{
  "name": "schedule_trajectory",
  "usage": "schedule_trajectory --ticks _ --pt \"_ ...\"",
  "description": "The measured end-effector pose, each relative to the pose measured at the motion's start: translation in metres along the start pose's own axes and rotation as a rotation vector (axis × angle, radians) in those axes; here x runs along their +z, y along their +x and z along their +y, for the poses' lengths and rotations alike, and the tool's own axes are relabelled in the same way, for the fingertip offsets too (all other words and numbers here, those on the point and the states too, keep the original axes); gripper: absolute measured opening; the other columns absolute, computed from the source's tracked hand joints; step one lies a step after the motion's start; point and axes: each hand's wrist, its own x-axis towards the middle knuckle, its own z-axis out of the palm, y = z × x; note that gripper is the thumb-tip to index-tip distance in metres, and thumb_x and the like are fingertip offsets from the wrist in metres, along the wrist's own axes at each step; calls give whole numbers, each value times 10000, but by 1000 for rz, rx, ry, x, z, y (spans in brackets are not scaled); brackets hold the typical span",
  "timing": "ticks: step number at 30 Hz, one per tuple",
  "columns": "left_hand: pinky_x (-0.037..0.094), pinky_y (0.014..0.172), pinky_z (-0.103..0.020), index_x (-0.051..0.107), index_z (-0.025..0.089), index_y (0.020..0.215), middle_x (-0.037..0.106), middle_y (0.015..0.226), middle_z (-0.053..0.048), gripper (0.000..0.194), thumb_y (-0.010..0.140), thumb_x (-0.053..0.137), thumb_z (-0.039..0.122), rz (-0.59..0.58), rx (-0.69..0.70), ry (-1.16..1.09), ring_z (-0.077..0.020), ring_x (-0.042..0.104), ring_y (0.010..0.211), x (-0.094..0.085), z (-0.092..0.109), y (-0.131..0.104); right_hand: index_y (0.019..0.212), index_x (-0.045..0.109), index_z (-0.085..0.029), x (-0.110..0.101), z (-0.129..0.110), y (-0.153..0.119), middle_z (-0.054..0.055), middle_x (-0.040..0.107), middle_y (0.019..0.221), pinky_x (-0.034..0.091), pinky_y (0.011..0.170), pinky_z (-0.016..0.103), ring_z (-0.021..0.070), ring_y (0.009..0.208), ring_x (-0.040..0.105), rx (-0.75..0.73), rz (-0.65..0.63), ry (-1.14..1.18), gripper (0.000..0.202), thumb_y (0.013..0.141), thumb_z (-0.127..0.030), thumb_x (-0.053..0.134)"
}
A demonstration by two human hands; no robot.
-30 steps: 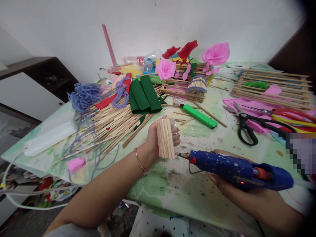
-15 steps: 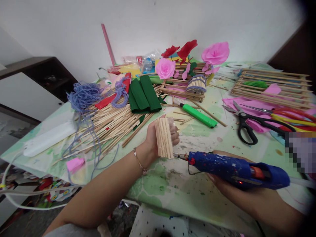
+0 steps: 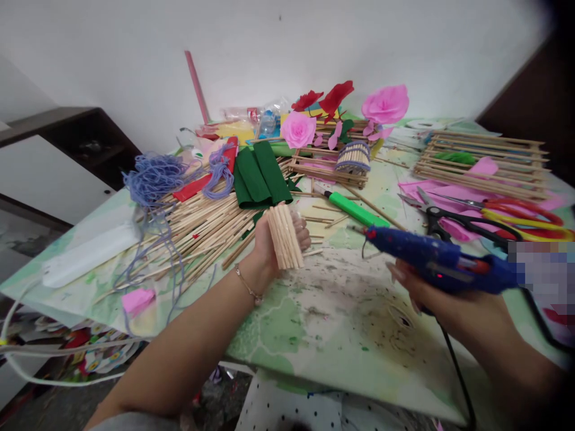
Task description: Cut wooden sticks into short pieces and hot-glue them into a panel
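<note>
My left hand (image 3: 265, 244) is closed around a clear plastic bottle piece with short wooden sticks (image 3: 285, 239) fixed side by side on its outside, raised a little over the table. My right hand (image 3: 442, 302) grips a blue glue gun (image 3: 420, 250), its nozzle pointing left and standing apart from the sticks. A small red light glows on the gun's side. Just beyond the left hand lie folded green crepe paper (image 3: 260, 173) and a pile of long thin wooden sticks (image 3: 197, 224). A green utility knife (image 3: 354, 208) rests behind the gun's nozzle.
Black-handled scissors (image 3: 467, 218) and pliers (image 3: 521, 206) lie at the right near a stick frame (image 3: 480, 164). Paper flowers (image 3: 299, 130) stand at the back. Purple yarn (image 3: 155, 176) and a white power strip (image 3: 92, 251) are on the left.
My right hand has pulled the glue gun up and away from the sticks, widening the gap. My left hand has shifted slightly left and up, with the stick-covered piece tilting.
</note>
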Motion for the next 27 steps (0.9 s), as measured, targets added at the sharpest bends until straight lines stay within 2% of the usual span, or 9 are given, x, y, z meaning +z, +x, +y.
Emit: schedule_trajectory --ticks 2,7,11,15,19,21,23,27 --pt "232 341 -203 296 189 489 265 390 28 532 965 128 359 7 72 -33 -78 256 300 -2 8 0 739 621 -228 3 13 12 4 572 510 418 405 282 173 444 518 62 68 -79 264 710 -488 663" --pt "257 343 -207 339 193 533 289 421 33 483 945 217 414 0 223 -99 -82 272 319 -10 25 1 743 639 -187 19 31 28 26 599 588 443 528 309 214 578 584 104 -156 -235 350 772 -520 533" --pt "259 330 -213 357 195 533 297 413 29 491 938 199 421 24 274 -102 -89 283 316 -14 33 3 816 623 -166 23 31 24 46 640 723 447 579 309 218 655 607 8 -179 -254 360 832 -498 485" --pt "264 333 -209 371 192 529 303 413 25 500 941 158 380 18 292 -100 -89 294 315 -15 36 3 973 619 -167 9 19 16 85 675 871 453 570 299 230 729 629 -117 -190 -343 362 848 -489 511" --pt "268 339 -208 392 190 543 322 429 24 466 932 213 374 12 294 -103 -90 296 325 -14 37 2 1209 540 -121 -14 10 0 182 621 1156 503 591 344 257 782 654 -49 -157 -511 627 786 -584 552" --pt "267 339 -210 393 192 546 320 433 26 452 928 234 374 -3 292 -96 -92 293 327 -15 37 1 1219 539 -106 -27 11 -12 193 639 1124 526 626 381 284 803 666 3 -178 -599 704 758 -638 554" --pt "265 339 -213 379 194 537 314 431 27 446 925 247 368 -24 284 -91 -94 289 326 -16 37 1 1184 570 -123 -37 13 -28 170 679 1048 538 667 406 301 825 679 8 -191 -660 672 754 -638 561" --pt "273 340 -217 372 198 532 313 430 28 442 928 257 356 -34 270 -98 -99 295 327 -15 37 1 1063 641 -183 -41 1 -61 119 711 946 536 686 422 292 802 688 -126 -217 -761 460 814 -560 550"
